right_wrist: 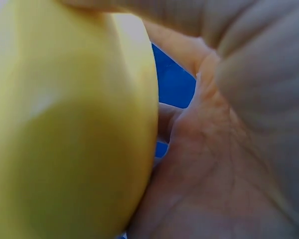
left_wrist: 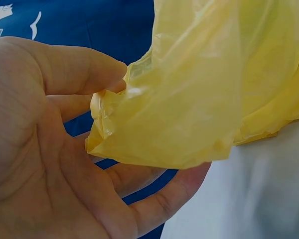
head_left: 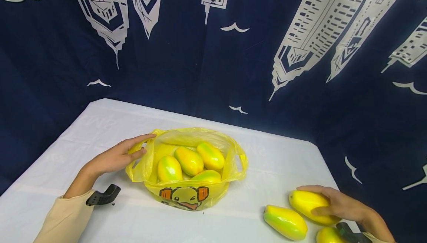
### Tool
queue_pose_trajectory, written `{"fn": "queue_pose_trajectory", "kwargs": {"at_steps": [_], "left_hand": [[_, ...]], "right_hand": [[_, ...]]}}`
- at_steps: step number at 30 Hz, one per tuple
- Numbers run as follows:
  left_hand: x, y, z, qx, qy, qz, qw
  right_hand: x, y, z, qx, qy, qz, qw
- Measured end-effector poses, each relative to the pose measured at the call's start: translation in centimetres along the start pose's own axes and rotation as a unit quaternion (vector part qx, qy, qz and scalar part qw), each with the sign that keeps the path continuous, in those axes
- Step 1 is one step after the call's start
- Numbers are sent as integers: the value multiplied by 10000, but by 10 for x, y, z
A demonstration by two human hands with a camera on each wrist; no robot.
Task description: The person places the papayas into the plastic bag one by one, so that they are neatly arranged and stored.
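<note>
A yellow plastic bag [head_left: 186, 194] with a cartoon face on its front stands with its mouth spread wide. Several yellow-green papayas [head_left: 189, 160] lie inside it. My left hand [head_left: 115, 157] holds the bag's left handle side, thumb in front and fingers behind; the left wrist view shows the thin plastic [left_wrist: 179, 114] between them. At the lower right, my right hand [head_left: 337, 204] grips a papaya [head_left: 308, 204], with the thumb on its near side. That papaya [right_wrist: 70, 129] fills much of the right wrist view.
Another papaya [head_left: 285, 222] lies just left of the gripped one, and one more [head_left: 330, 235] is partly cut off at the bottom edge. A white cloth covers the table [head_left: 240, 202]. Behind it hangs a dark blue curtain [head_left: 186, 72] with white building prints.
</note>
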State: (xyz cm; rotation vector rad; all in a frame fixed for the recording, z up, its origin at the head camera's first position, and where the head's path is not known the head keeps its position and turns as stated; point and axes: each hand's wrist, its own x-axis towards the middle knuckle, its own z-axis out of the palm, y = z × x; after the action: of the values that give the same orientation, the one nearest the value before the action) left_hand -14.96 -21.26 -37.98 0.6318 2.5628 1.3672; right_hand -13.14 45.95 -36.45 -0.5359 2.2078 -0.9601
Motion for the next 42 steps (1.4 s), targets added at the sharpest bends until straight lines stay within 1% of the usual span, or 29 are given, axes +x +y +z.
{"fn": "queue_pose_trajectory", "kwargs": {"at_steps": [2,9,13,16,20,25,28,32,38,42], "left_hand": [[0,0,0,-8,3,-9,10000],[-1,-1,1,-28,11,-62,10000],[0,-1,2,-64,-7,-69,10000],[0,-1,2,-42,-11,-41,10000],[1,-1,1,16,-13,12,10000],[2,-2,0,37,-15,64,10000],[2,-2,0,36,-15,47,10000],[1,-2,0,24,-16,0,10000],[2,-2,0,-68,-39,11,10000],[2,-2,0,-65,-34,13,10000]], "right_hand": [[2,-3,-1,-150,78,-92,9998],[11,-22,-3,-626,473,-116,9969],[16,-33,-1,-1029,824,-340,9907],[21,-43,3,-1330,1078,-543,9837],[29,-58,7,-1515,1288,-568,9784],[43,-77,11,-1660,1532,-537,9727],[52,-86,12,-1665,1640,-600,9705],[66,-97,12,-1633,1742,-819,9676],[86,-116,12,-1749,1883,-1191,9590],[98,-131,11,-1696,1865,-1358,9581]]}}
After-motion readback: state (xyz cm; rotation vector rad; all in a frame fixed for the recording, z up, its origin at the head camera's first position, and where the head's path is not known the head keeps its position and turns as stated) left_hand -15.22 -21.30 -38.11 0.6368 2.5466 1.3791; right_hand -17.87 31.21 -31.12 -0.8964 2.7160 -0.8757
